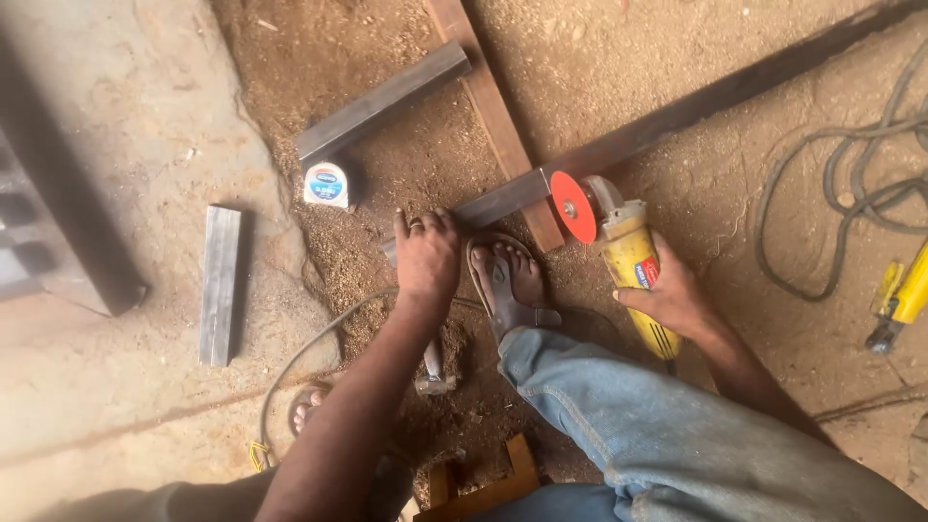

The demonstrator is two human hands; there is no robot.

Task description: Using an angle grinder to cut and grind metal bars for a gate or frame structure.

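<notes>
My right hand grips a yellow angle grinder whose red disc meets a long steel square tube lying on the ground. My left hand presses down on the near end of that tube, fingers spread over it. Beside the left hand, my sandalled right foot rests against the tube. The tube lies across a wooden plank.
A second steel tube piece and a tape measure lie left of the plank. A short steel offcut sits on concrete. Coiled cable and another yellow tool are at right. My other foot is lower left.
</notes>
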